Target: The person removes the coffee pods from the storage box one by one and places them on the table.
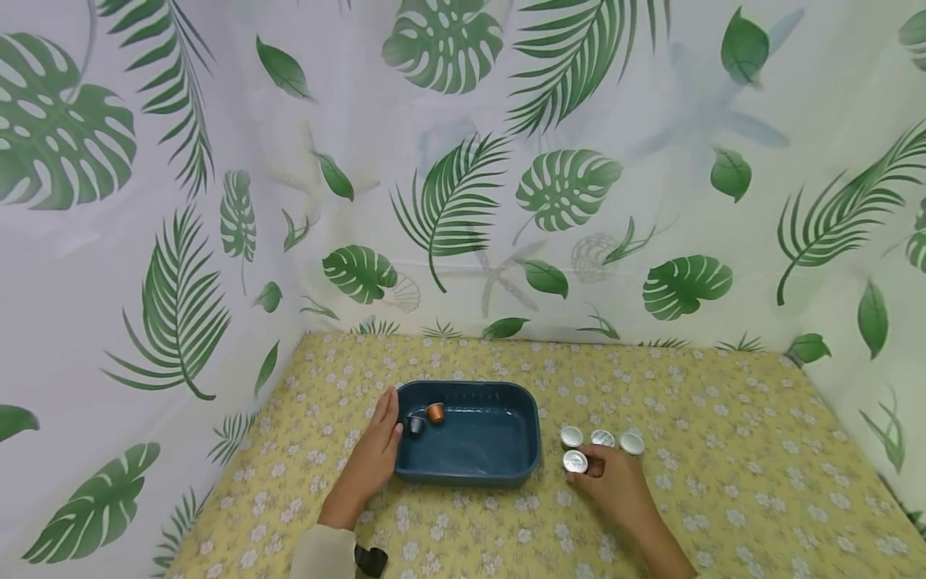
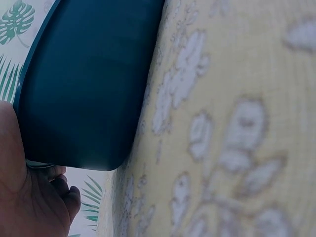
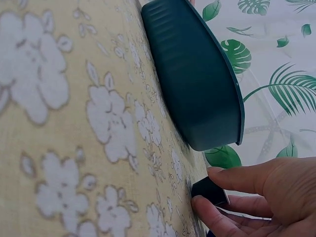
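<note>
A person's right hand (image 1: 615, 481) pinches a small foil-topped capsule (image 1: 575, 461) between thumb and fingers on the tabletop (image 1: 723, 482), just right of a dark teal tray (image 1: 506, 466); the right wrist view shows the capsule's dark body (image 3: 207, 191) caught between the thumb and a fingertip. Three more capsules (image 1: 602, 438) stand foil side up in a short row just beyond the hand, close to one another. The left hand (image 1: 372, 458) lies with fingers straight and together against the tray's left end, its fingertips at the rim. Inside the tray, near that end, an orange capsule (image 1: 436, 412) and a dark capsule (image 1: 415, 425) lie side by side. The tabletop is spread with a yellow cloth printed with small white flowers. White curtains (image 1: 463, 161) patterned with green palm and monstera leaves close the tabletop in at the back and on both sides.
</note>
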A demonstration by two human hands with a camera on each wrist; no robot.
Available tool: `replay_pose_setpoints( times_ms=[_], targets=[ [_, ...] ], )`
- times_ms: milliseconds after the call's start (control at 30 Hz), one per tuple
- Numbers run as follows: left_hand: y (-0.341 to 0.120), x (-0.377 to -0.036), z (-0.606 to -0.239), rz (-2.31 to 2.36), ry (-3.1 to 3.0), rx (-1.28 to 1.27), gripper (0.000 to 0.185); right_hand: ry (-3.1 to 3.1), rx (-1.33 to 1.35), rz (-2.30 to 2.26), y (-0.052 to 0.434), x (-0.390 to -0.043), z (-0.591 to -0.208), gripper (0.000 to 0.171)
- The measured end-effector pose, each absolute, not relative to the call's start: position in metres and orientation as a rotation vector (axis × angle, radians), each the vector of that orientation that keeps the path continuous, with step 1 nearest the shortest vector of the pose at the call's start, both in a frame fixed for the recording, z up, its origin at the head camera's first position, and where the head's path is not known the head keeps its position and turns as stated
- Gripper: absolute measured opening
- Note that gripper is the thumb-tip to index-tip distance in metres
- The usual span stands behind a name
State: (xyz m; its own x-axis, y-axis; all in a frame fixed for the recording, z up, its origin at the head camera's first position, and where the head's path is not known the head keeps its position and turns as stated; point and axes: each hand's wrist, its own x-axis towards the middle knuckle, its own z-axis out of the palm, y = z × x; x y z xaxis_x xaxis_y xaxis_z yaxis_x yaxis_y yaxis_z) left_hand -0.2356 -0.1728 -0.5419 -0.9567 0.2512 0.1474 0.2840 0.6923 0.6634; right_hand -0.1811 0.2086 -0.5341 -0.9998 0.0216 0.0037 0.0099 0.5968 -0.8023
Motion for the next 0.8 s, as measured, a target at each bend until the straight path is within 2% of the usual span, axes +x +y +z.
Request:
replay_pose_setpoints(
  times_ms=[467, 800],
  targets=[
    [-0.1751, -0.2367, -0.5446, -1.116, -2.831, -0.462, 0.060, -2.822, -0.007, 1.390, 0.2071, -0.1815, -0.5319, 0.044],
    [-0.1752, -0.2363, -0.5441, -1.117, -2.813, -0.509, 0.059, -2.857, -0.068, 1.423, 0.2096, -0.1778, -0.5299, 0.055]
  ],
)
